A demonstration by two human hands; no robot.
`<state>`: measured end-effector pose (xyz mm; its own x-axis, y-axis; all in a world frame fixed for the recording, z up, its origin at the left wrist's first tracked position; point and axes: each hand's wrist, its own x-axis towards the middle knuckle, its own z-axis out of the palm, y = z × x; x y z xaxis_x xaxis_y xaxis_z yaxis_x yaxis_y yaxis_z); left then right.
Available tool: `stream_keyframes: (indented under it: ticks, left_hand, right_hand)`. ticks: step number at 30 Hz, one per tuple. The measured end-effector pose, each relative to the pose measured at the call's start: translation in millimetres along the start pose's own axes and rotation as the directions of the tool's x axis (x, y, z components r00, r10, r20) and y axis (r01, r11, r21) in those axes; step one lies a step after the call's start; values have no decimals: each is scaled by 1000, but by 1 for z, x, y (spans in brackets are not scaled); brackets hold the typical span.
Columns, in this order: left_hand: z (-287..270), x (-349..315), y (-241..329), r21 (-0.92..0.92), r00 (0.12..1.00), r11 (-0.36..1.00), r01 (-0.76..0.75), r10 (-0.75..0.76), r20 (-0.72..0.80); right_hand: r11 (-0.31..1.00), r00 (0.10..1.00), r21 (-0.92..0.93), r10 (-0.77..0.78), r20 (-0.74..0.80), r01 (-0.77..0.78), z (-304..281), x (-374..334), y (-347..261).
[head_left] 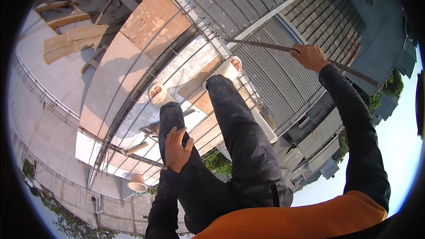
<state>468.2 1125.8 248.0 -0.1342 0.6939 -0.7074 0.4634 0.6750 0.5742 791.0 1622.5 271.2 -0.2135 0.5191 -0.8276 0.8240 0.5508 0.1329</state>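
My right hand (311,57) is raised at the right, its fingers wrapped round a long, dark metal bar (261,44). The bar slants from the rebar beam cage (201,23) out over the neighbouring roofs, and its far end comes close to the cage. On my left leg, near the knee, rests my left hand (177,152), fingers stretched and holding nothing. My feet, in pale footwear, stand among thin steel rods (180,67) that run over the deck panels. Between the rods lie a short wooden piece (137,148) and a dark item too unclear to name.
Plywood sheets (113,77) cover the deck at the left, with loose boards (73,44) beyond. A white pipe (264,126) lies beside my right leg. A pale bucket (137,183) is at the lower left. Past the cage, corrugated roofing (276,73) borders the deck edge.
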Motion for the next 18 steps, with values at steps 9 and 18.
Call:
stream_keyframes:
  ticks: [9,18]
  left_hand:
    - [21,-71,-14,-39,975,975,218,-219,-27]
    - [46,-66,-9,-49,956,960,277,-280,-90]
  right_hand:
    - [993,978,28,-116,172,112,22,80,21]
    - [989,901,150,-63,429,-2,-7,87,2]
